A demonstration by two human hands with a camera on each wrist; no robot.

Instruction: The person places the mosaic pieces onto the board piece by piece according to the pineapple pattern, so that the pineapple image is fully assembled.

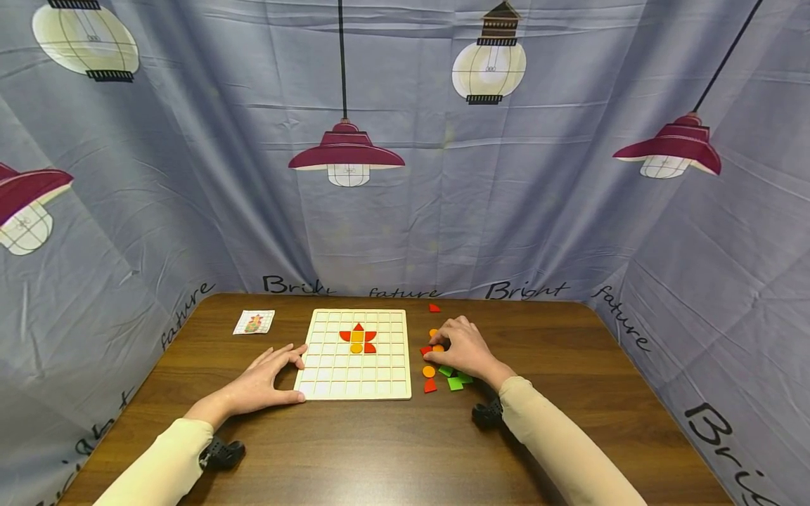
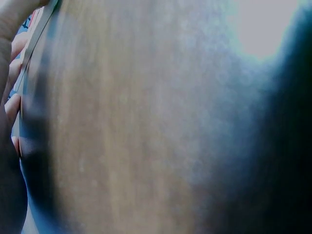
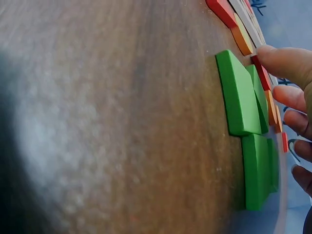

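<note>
A pale wooden grid board [image 1: 380,376] lies in the middle of the brown table [image 1: 380,450]. On it, red, orange and yellow pieces [image 1: 357,339] form a small figure. My left hand [image 1: 268,379] rests flat on the table, its fingers touching the board's left edge and its thumb at the near-left corner. My right hand [image 1: 458,348] is bent over the loose pieces right of the board. Its thumb [image 3: 280,58] and forefinger pinch a red piece [image 3: 261,73] that lies on the table beside the orange pieces [image 3: 271,107]. Green pieces [image 3: 239,97] lie under the palm.
A small picture card [image 1: 254,322] lies at the back left of the table. Loose pieces lie right of the board: a red triangle [image 1: 434,308], an orange disc [image 1: 429,371], a red piece [image 1: 430,386] and green ones [image 1: 455,382]. Printed cloth walls surround the table.
</note>
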